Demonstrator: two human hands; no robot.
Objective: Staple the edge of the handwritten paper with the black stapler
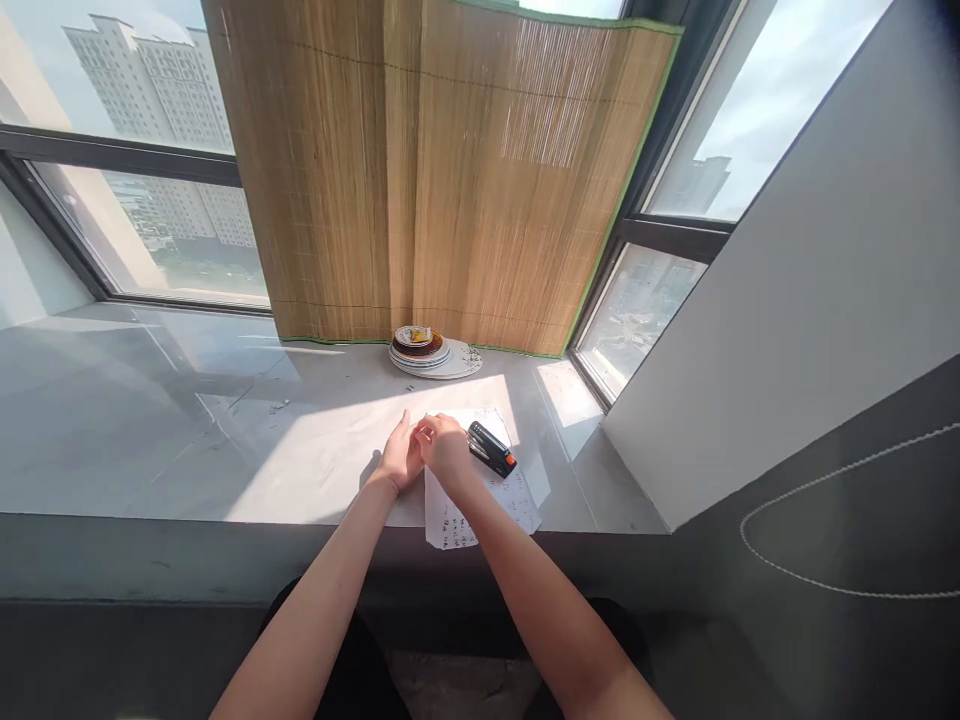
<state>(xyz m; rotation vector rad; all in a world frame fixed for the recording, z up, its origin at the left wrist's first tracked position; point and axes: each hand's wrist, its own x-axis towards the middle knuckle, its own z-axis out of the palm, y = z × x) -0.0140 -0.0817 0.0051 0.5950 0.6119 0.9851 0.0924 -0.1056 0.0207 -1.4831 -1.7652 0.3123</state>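
A sheet of white paper with handwriting lies on the grey window ledge, hanging a little over its front edge. My left hand and my right hand meet over the paper's upper left corner, fingers curled together as in a pinch. What they pinch is too small to name. A black stapler with an orange end rests on the paper just right of my right hand.
A stack of plates stands at the back of the ledge, against a bamboo blind leaning on the window. A white wall closes the right side. Sunlight falls on the ledge's middle.
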